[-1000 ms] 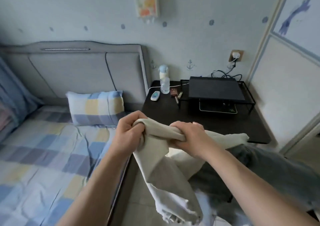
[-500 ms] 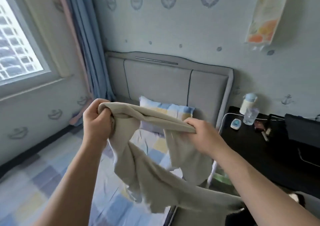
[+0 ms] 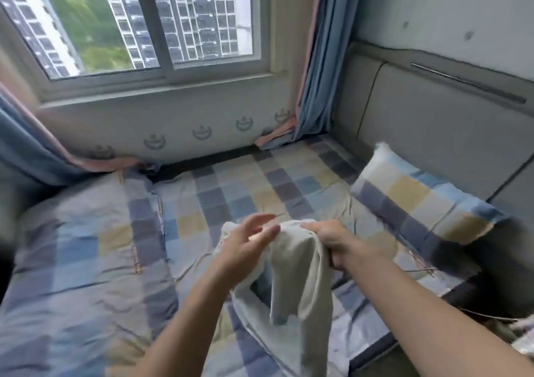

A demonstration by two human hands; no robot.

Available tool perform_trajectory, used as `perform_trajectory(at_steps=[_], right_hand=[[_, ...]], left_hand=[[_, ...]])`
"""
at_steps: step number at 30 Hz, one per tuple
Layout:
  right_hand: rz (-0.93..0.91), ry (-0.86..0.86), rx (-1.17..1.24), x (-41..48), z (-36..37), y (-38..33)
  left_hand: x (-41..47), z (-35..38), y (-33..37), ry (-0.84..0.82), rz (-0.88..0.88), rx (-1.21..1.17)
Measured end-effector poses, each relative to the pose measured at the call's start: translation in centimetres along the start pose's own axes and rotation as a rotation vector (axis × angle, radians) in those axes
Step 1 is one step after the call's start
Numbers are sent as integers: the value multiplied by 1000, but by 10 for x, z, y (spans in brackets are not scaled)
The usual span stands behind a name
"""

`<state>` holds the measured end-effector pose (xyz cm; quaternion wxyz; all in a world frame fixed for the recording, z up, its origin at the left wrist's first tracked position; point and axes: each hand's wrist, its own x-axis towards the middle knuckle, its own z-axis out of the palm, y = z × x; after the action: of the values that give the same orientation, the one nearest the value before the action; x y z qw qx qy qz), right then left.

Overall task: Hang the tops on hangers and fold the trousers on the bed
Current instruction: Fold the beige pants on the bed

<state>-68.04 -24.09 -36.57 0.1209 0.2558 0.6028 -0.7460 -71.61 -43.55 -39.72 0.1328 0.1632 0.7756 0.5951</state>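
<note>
Left hand (image 3: 245, 246) has opened, fingers (image 3: 260, 220) spread; right hand (image 3: 335, 242), fingers curled, grips the trousers (image 3: 291, 275) over the bed (image 3: 86, 246).

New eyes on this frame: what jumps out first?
The pale trousers hang at centre over the checked bed. The right hand grips their top edge, and the left hand lies against them with fingers spread. Next come the big window at upper left and the checked pillow against the headboard on the right.

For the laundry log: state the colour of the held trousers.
The trousers are plain pale beige, clearest in the head view.
</note>
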Motion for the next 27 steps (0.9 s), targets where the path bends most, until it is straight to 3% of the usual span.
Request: perform_trajectory(at_steps=[3,7,12,15,18,21,24,27], right_hand=[[132,-120,108,25,21,15],[218,-309,100,42,32,23],[180,-478,22,57,14,17],[166,-549,-73,66,-13,16],[83,-521,-148,78,-40,16],[-73,-507,-400,90,-63,24],[-163,-614,-630,95,-74,40],[-176,-742,-709,103,-70,59]], left_hand=[[-32,17,-37,11,-136,-1],[-43,44,-56,156,-135,53],[-21,60,-56,446,-188,162],[-7,64,-53,499,-111,186],[-1,73,-42,472,-154,-73],[3,80,-36,562,-295,-400],[1,83,-30,621,-396,-607],[-4,81,-26,636,-440,-727]])
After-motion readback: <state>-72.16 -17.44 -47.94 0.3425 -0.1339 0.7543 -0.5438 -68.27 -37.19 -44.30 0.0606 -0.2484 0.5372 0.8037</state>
